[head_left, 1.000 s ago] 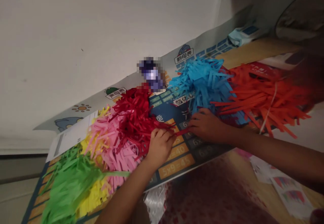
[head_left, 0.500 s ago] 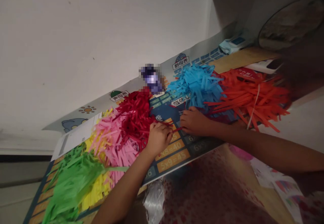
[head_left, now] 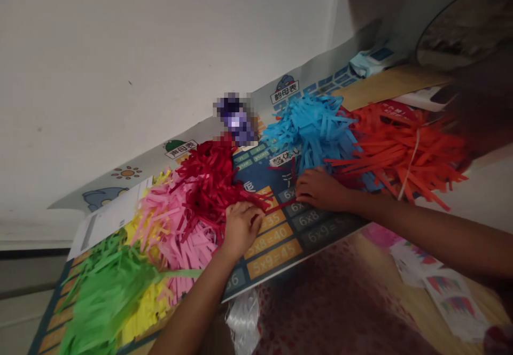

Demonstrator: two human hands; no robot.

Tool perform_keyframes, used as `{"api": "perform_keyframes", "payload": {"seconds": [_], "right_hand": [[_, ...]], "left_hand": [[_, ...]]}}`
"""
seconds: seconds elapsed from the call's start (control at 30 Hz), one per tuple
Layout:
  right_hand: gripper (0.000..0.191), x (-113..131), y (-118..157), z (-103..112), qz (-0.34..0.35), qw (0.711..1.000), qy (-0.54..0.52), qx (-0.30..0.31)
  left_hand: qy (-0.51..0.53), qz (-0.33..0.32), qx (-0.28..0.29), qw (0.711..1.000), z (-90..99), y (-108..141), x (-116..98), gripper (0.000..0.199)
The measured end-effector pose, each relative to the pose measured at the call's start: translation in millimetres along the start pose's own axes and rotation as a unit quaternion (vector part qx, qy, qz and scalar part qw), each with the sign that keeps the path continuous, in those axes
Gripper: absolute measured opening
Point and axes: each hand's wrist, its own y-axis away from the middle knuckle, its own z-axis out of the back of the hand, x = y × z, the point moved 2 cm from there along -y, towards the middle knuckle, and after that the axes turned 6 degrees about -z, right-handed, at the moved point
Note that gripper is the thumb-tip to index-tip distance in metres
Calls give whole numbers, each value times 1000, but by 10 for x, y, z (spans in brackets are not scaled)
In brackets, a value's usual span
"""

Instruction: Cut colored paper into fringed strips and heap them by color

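Observation:
My left hand (head_left: 242,228) is at the lower right edge of a dark red shredded paper bundle (head_left: 206,184), its fingers curled. My right hand (head_left: 321,189) is closed below the blue shredded paper bundle (head_left: 315,125). Between the two hands runs a thin dark red paper strip (head_left: 282,205), pinched at its right end by my right hand. At its left end it reaches my left fingertips, where the grip is partly hidden. A few short red scraps lie on the printed chart (head_left: 276,253) behind my right hand.
Pink (head_left: 176,226), yellow (head_left: 146,312) and green paper strips (head_left: 104,301) lie left. An orange-red bundle (head_left: 412,149), tied with a white band, lies right. A brown envelope (head_left: 390,87) and a light-blue packet (head_left: 366,65) are behind. A pixelated object (head_left: 236,120) stands near the wall.
My hands have moved farther apart, so more of the red strip shows between them. The whole view has shifted slightly.

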Motion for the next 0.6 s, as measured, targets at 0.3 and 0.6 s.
{"api": "perform_keyframes", "payload": {"seconds": [0.3,0.6], "right_hand": [[11,-55,-98,8,-96,986,-119,63],[2,-93,-64,-44,-70,988,-126,48]], "left_hand": [[14,64,20,998,-36,-96,28,14],[-24,-78,-36,996,-31,-98,-96,32]]}}
